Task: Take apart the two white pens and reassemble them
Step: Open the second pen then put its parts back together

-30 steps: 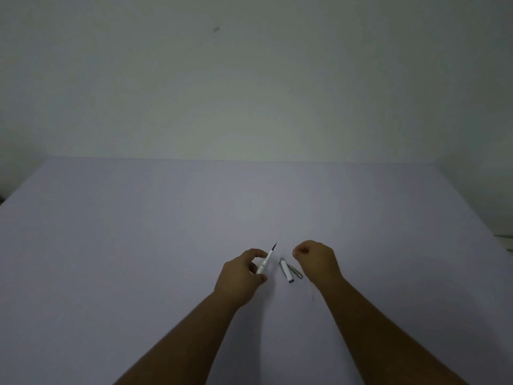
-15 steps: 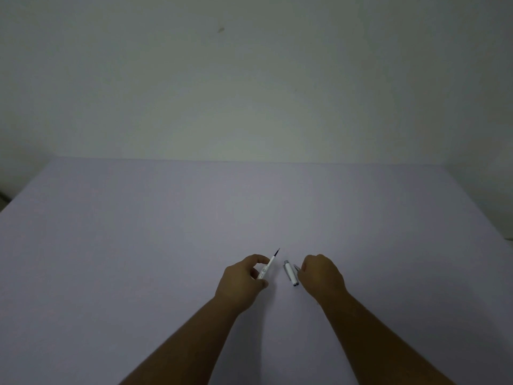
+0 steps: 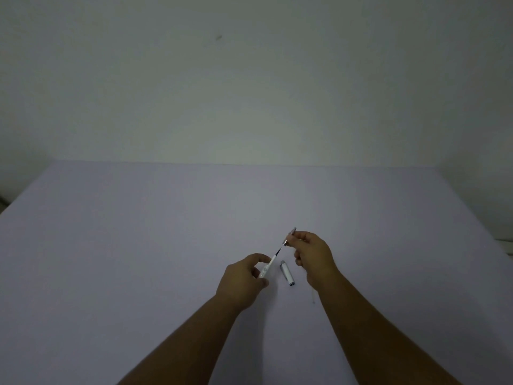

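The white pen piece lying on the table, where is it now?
In the head view, the white pen piece lies on the table between the left hand and right hand, touching neither.

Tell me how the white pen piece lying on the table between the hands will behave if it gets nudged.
The white pen piece looks like a round, smooth tube lying flat on the table, so a sideways nudge would probably roll it. It seems small and hollow, so likely light and easily flicked away. Its glossy shell may be slippery to pinch.
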